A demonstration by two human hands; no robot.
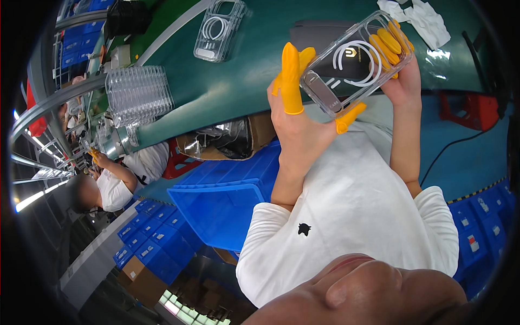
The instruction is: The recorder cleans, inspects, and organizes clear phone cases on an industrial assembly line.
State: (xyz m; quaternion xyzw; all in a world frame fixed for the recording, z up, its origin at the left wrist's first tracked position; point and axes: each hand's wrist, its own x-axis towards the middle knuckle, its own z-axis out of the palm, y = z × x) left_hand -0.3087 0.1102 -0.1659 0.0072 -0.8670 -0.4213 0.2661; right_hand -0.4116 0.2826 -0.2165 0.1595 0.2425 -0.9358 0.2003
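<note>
- Location: clear phone case (355,62) raised above green conveyor belt (244,81), between both hands, tilted, with white ring mark toward the camera.
- Left hand (295,122): closed on lower-left end of the case, with orange finger cots (291,76) on the fingertips and thumb under the lower edge.
- Right hand (403,81): closed on upper-right end, with cot-covered fingers visible through the clear back.
- Handling, as judged: light, thin-walled, fairly stiff yet likely to flex at the rim; glossy, so probably slippery and quick to smudge or scratch.
- Grip: take by the side rails or corners; keep off the flat back panel; squeeze gently to avoid bowing the walls.
- Surroundings: second clear case (219,30) flat on the belt, well apart; stack of clear trays (138,95) at the belt edge; white cloth (420,19) beyond the right hand; blue bin (222,208) below; co-worker (116,179) at far left.
</note>
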